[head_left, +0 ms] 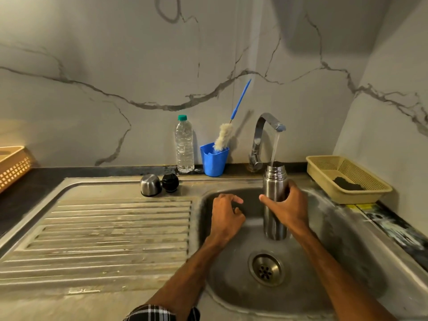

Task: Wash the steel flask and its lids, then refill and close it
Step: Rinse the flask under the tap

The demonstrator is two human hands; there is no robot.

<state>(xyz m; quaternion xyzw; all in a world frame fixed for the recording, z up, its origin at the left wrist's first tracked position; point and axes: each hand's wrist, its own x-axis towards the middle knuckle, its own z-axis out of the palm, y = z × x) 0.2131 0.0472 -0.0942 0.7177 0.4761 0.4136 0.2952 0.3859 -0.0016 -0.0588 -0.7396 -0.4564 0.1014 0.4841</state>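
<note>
My right hand point(288, 208) grips the steel flask point(275, 181) around its middle and holds it upright over the sink basin point(324, 262). The flask's mouth is uncovered, and water runs from the chrome tap point(266, 126) straight into it. My left hand point(225, 215) hovers over the basin just left of the flask, fingers loosely curled, holding nothing. The steel cup lid point(150, 185) and the black inner stopper point(170, 182) stand side by side on the sink's back rim, left of the basin.
A ribbed steel drainboard point(104, 232) lies to the left. Behind stand a plastic water bottle point(184, 144) and a blue cup point(214, 162) holding a bottle brush point(223, 136). A yellow basket point(347, 179) with a dark scrubber sits at the right, another basket point(14, 167) far left.
</note>
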